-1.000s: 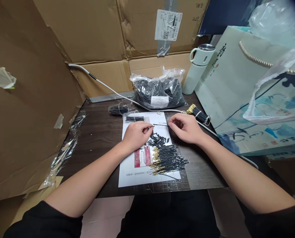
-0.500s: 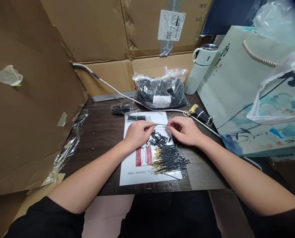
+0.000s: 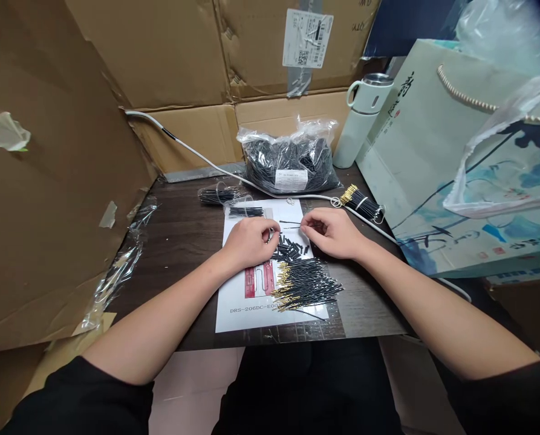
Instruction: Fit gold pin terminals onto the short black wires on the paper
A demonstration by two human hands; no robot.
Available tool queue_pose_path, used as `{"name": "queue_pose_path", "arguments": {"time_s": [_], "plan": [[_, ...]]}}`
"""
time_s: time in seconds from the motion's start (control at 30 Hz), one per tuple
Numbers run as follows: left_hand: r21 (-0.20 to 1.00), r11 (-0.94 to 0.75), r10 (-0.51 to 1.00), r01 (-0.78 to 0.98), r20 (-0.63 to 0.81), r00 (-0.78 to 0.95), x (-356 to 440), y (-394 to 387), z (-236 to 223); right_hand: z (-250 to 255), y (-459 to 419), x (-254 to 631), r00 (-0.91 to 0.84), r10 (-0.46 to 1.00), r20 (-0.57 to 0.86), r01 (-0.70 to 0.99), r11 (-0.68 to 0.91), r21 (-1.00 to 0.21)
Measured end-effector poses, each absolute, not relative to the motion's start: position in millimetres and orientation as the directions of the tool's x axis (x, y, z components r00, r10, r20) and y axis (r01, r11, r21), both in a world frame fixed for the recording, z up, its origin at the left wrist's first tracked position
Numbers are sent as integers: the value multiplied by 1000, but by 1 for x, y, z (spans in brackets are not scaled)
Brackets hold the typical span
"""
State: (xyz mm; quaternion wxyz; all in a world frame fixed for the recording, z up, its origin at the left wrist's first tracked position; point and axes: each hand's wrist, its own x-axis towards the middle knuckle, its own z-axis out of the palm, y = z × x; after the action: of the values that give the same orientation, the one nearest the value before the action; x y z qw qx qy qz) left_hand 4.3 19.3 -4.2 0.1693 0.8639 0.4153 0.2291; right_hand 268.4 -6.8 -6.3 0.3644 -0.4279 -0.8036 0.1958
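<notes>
Pinching thin wire (image 3: 290,222) with right hand (image 3: 335,233); left hand (image 3: 248,241) curled, can't tell its grip. Black tubes (image 3: 289,249) at wire's 6 o'clock.

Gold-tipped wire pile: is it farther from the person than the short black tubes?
No, the wire pile lies on the person's near side of the short black tubes.

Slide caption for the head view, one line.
Right hand holding a thin black wire, left hand beside short black pieces, gold-tipped wires piled nearby.
</notes>
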Motion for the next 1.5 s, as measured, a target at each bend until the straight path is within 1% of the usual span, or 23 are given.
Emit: {"name": "queue_pose_path", "arguments": {"time_s": [0.13, 0.27, 0.33, 0.6, 0.7, 0.83, 0.93, 1.13, 1.27, 1.5], "plan": [[492, -608, 787, 623, 271, 554, 5, 14, -3, -7, -7, 268, -373, 829, 417, 544, 560, -625], [531, -662, 745, 529, 383, 547, 6, 10, -4, -6, -7, 269, -371, 829, 418, 546, 559, -625], [537, -691, 715, 483, 411, 566, 5, 10, -3, -6, -7, 269, -367, 834, 412, 544, 551, -632], [557, -723, 651, 409, 352, 672, 5, 9, -1, -5, -8, 269, -331, 854, 401, 541, 520, -661], [558, -714, 652, 422, 310, 692, 5, 9, 0, -5, -8, 268, -335, 856, 393, 542, 517, -663], [581, -668, 694, 465, 260, 672, 5, 11, 0, -5, -8, 268, -340, 846, 410, 527, 533, -662], [574, -664, 694, 479, 234, 681, 5, 12, 0, -6, -7, 268, -340, 846, 411, 528, 533, -661], [525, -714, 643, 464, 229, 731, 1, 14, 0, -9, -7, 267, -337, 836, 432, 550, 548, -631], [530, -718, 623, 451, 202, 755, 0, 15, 2, -13, -7, 263, -343, 823, 452, 571, 565, -595], [515, -751, 594, 414, 252, 764, 1, 14, 3, -17, -7, 261, -418, 803, 425, 585, 596, -550]]}}
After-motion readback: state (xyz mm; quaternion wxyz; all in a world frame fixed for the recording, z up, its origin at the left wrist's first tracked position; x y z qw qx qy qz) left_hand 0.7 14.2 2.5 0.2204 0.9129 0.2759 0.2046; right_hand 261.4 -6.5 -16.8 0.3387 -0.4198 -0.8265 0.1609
